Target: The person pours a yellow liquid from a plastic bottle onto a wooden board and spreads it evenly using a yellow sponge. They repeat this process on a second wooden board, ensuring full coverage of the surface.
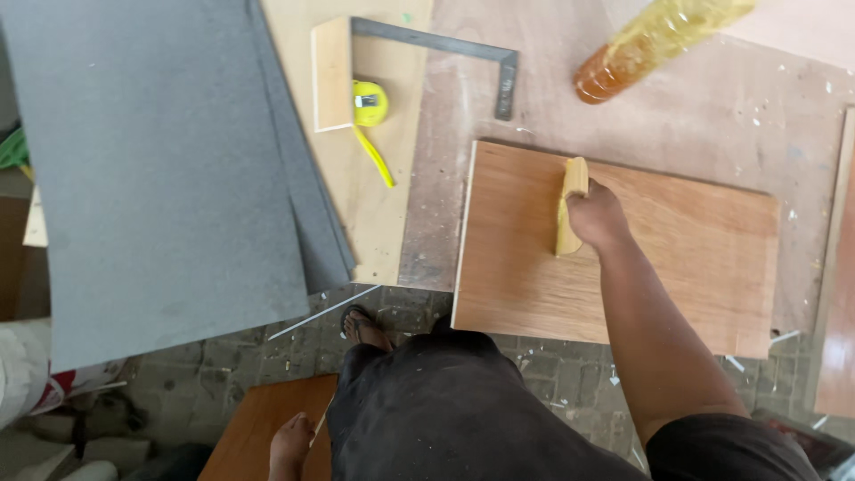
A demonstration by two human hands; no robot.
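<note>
One hand at work: right hand (595, 216) clenched on yellow spreader (571, 207), mid-spread across plywood panel (677, 267) (left hand (289, 444) low, grip unclear); next, likely even strokes outward.

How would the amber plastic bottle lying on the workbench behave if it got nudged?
The bottle lies on its side on the flat workbench, so it would probably roll. It looks like thin clear plastic, likely light and easily dented. Nothing visibly blocks it; the right hand is well away from it.

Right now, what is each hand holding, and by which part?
The right hand grips a small yellowish flat spreader by its right edge. The left hand rests on a brown board, holding nothing.
</note>
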